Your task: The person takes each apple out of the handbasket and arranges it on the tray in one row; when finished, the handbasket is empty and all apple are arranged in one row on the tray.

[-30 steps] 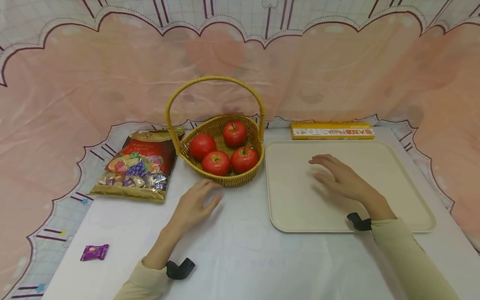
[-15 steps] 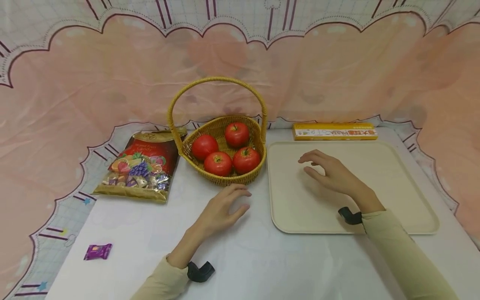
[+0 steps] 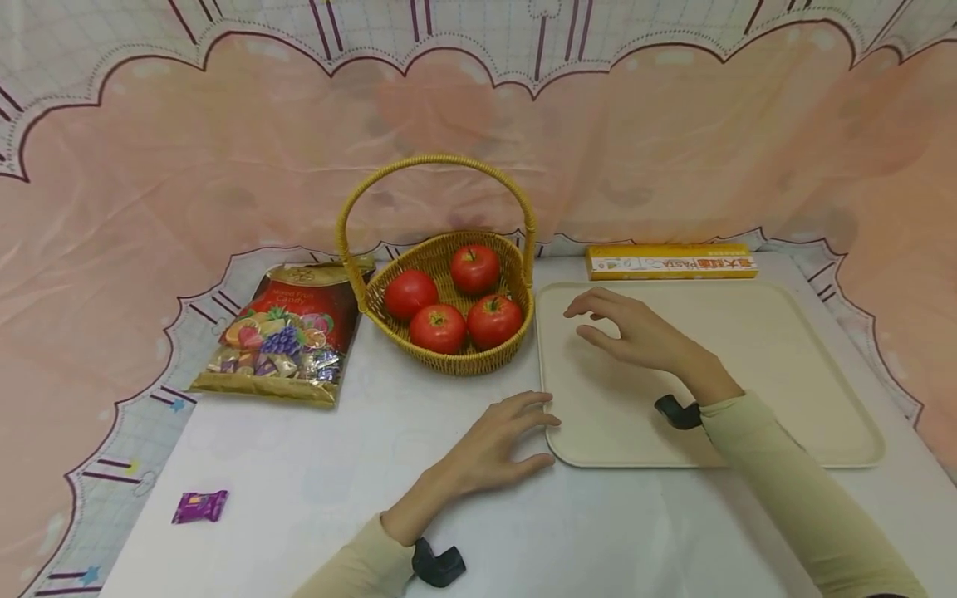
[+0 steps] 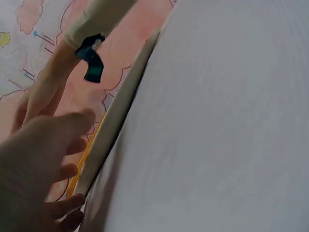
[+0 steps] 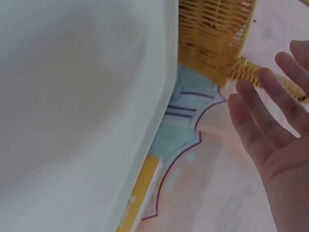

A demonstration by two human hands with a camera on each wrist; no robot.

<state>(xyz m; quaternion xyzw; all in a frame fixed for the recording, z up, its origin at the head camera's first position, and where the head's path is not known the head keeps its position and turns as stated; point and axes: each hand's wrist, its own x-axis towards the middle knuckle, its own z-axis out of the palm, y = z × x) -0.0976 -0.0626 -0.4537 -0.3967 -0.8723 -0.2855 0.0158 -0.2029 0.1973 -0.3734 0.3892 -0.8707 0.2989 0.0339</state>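
Observation:
A beige tray (image 3: pixel 748 374) lies flat on the right half of the table. My left hand (image 3: pixel 493 448) is at the tray's left edge, fingers spread and extended toward the rim; whether the fingertips touch it I cannot tell. Over the left part of the tray hovers my right hand (image 3: pixel 635 332), its fingers loosely bent and holding nothing. To the left of the tray stands a wicker basket (image 3: pixel 467 364) with a tall handle, and several red apples (image 3: pixel 438 329) are in it. In the right wrist view my right hand (image 5: pixel 285 130) has its fingers apart, near the basket (image 5: pixel 207 38).
A bag of mixed fruit candy (image 3: pixel 284 332) lies left of the basket. One purple wrapped candy (image 3: pixel 200 507) is at the front left. Behind the tray sits a yellow pasta box (image 3: pixel 673 262). A patterned cloth (image 3: pixel 449 116) hangs along the back.
My left hand has moved right, from in front of the basket to the tray's left edge. My right hand has shifted left above the tray. The basket, bag and tray stay put.

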